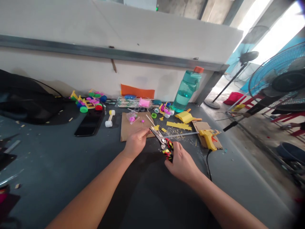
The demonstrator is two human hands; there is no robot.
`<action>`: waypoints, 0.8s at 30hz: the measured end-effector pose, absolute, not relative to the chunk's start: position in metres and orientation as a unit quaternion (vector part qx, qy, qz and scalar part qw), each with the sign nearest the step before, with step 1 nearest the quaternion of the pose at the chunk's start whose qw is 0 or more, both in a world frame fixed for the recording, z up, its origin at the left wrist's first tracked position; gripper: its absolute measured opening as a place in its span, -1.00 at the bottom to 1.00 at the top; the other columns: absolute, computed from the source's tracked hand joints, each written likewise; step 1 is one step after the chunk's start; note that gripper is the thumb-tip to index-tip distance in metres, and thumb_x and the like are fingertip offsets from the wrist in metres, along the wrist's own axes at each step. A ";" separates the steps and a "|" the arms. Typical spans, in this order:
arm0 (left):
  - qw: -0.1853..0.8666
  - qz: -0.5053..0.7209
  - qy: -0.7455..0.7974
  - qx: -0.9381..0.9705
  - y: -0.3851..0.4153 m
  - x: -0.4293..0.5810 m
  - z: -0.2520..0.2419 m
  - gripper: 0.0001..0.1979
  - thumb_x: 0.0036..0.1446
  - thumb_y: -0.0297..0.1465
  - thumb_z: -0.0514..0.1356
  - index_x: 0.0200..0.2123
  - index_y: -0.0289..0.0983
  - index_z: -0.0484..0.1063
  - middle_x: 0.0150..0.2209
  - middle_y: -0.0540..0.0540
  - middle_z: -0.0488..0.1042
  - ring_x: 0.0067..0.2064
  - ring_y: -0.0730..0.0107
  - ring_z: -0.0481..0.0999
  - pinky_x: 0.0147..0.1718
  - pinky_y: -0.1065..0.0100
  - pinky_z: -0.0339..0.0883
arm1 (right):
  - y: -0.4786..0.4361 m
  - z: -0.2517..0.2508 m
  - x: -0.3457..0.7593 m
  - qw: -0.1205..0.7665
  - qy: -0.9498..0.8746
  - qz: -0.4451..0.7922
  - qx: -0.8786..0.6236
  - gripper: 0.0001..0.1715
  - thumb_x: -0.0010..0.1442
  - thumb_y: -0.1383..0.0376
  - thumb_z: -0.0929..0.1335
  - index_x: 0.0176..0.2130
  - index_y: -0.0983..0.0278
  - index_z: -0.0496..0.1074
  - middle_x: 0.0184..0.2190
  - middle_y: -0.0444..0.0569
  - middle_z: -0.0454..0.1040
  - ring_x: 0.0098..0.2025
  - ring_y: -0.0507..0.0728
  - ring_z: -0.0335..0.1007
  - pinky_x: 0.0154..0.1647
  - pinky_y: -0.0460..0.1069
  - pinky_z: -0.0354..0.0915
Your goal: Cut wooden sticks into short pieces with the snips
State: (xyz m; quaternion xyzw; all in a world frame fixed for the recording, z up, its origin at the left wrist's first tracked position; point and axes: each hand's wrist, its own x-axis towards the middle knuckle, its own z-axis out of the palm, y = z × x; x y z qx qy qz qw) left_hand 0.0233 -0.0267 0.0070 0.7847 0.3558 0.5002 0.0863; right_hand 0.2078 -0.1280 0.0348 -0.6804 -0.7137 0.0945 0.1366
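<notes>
My right hand [182,162] is wrapped round the black, red and yellow handles of a pair of shears [163,141]. Their blades point up and left, towards the fingertips of my left hand [136,142]. Those fingers are pinched together close to the blade tips; whatever they grip is too small to make out. Just beyond lies a cardboard sheet [126,122] bearing small pink pieces and a thin wooden stick [150,120]. Yellow scraps [178,125] and shavings are scattered near the blades.
A yellow glue gun [208,138] rests on cardboard at the right, its cord trailing forward. Behind stands a teal water bottle [185,92]. A black phone [89,122], a white-wheeled piece [110,118] and colourful wheeled pieces [89,101] lie left. A fan [283,76] stands beyond the table's right edge.
</notes>
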 end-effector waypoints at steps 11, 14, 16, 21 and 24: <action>0.200 0.495 0.307 0.788 -0.026 0.019 0.008 -0.72 0.10 -0.60 0.04 -0.22 -0.25 0.48 -0.25 -0.07 0.54 -0.21 0.38 0.54 -0.20 0.35 0.47 | -0.132 0.040 0.210 0.119 -0.724 0.129 -0.667 -0.71 -0.05 0.29 0.25 -0.28 0.24 0.07 -0.33 -0.02 0.29 -0.36 0.12 0.27 -0.36 -0.04 0.13; 0.208 0.486 0.303 0.793 -0.027 0.019 0.010 -0.71 0.10 -0.61 0.03 -0.23 -0.26 0.48 -0.26 -0.07 0.54 -0.21 0.40 0.54 -0.20 0.36 0.47 | -0.133 0.042 0.211 0.105 -0.724 0.136 -0.669 -0.72 -0.04 0.28 0.25 -0.30 0.23 0.06 -0.36 -0.04 0.29 -0.39 0.11 0.28 -0.40 -0.04 0.10; 0.208 0.480 0.306 0.796 -0.027 0.019 0.010 -0.72 0.11 -0.60 0.02 -0.24 -0.27 0.48 -0.27 -0.08 0.54 -0.21 0.39 0.53 -0.20 0.36 0.47 | -0.133 0.043 0.210 0.094 -0.719 0.134 -0.675 -0.72 -0.04 0.28 0.25 -0.30 0.23 0.05 -0.37 -0.05 0.29 -0.40 0.11 0.29 -0.41 -0.04 0.08; 0.209 0.473 0.315 0.796 -0.025 0.019 0.006 -0.75 0.13 -0.56 0.03 -0.25 -0.28 0.49 -0.27 -0.11 0.53 -0.22 0.36 0.54 -0.20 0.33 0.47 | -0.133 0.044 0.208 0.074 -0.708 0.136 -0.689 -0.72 -0.04 0.28 0.26 -0.30 0.24 0.06 -0.37 -0.04 0.31 -0.41 0.11 0.30 -0.43 -0.04 0.06; 0.224 0.473 0.310 0.794 -0.024 0.019 0.005 -0.74 0.13 -0.56 0.03 -0.24 -0.25 0.49 -0.28 -0.10 0.53 -0.25 0.35 0.55 -0.23 0.32 0.48 | -0.133 0.043 0.207 0.084 -0.708 0.144 -0.687 -0.71 -0.04 0.29 0.27 -0.30 0.24 0.07 -0.38 -0.05 0.31 -0.41 0.11 0.30 -0.43 -0.05 0.05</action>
